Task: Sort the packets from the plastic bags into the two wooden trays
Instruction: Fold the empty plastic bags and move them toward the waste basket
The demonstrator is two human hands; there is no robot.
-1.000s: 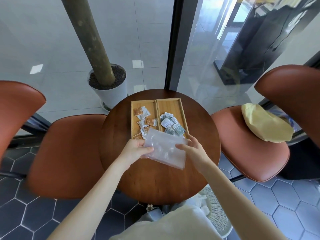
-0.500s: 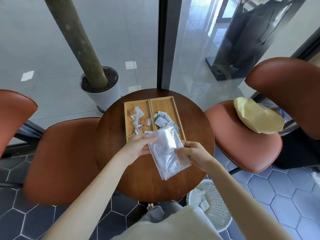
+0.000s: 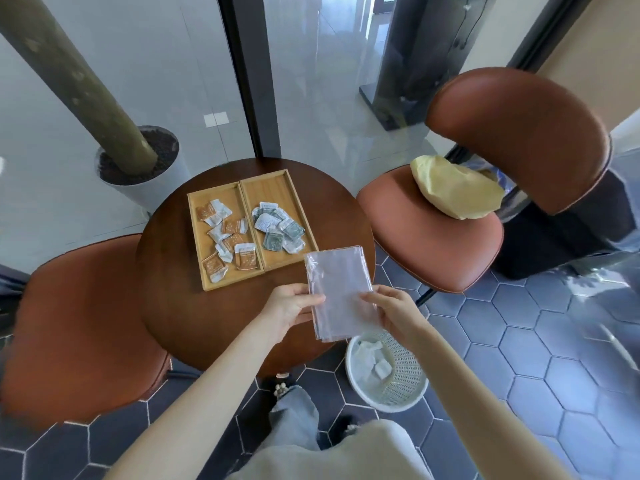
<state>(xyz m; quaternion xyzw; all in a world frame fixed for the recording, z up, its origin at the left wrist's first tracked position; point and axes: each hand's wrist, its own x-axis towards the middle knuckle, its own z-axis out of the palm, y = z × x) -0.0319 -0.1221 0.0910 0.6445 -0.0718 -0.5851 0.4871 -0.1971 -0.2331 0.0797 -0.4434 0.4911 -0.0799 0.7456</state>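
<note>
Two wooden trays lie side by side on the round table. The left tray holds several orange and white packets. The right tray holds several green and white packets. A flat stack of clear plastic bags is held over the table's right edge. My left hand pinches its left side and my right hand grips its lower right side. The bags look empty.
A white mesh basket with white packets stands on the floor under the bags. Brown chairs flank the table, left and right; the right one carries a yellow bag. A potted tree trunk stands behind glass.
The bags swung from in front of the trays to the right, upright over the table's edge. Both hands moved right with them. The camera tilted down, showing the basket fully.
</note>
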